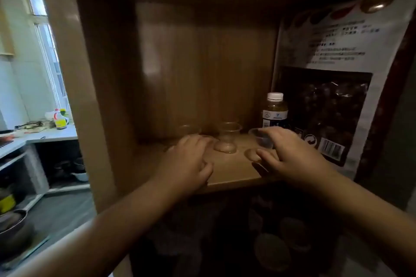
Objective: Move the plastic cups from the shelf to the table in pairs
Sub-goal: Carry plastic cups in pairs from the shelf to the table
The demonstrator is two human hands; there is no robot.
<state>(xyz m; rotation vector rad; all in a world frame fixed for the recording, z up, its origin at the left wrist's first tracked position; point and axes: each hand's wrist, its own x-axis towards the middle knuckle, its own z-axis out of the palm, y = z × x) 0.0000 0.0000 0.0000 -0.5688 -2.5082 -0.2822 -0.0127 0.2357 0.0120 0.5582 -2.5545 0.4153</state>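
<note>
Small clear plastic cups stand on a wooden shelf (pixel 234 175). One cup (pixel 227 139) is upright in the middle, between my hands. My right hand (pixel 290 157) has its fingers over the rim of a second cup (pixel 258 138) and its thumb below it. This cup looks slightly raised, with a round shadow under it. A faint third cup (pixel 186 129) stands near the back, just beyond the fingertips of my left hand (pixel 186 162). That hand lies palm down over the shelf's left part with nothing visibly in it.
A bottle with a white cap (pixel 275 110) stands at the back right. Beside it a large printed food bag (pixel 326 96) leans against the right wall. The shelf's left side panel (pixel 94 96) is close. A kitchen counter (pixel 51 136) lies far left.
</note>
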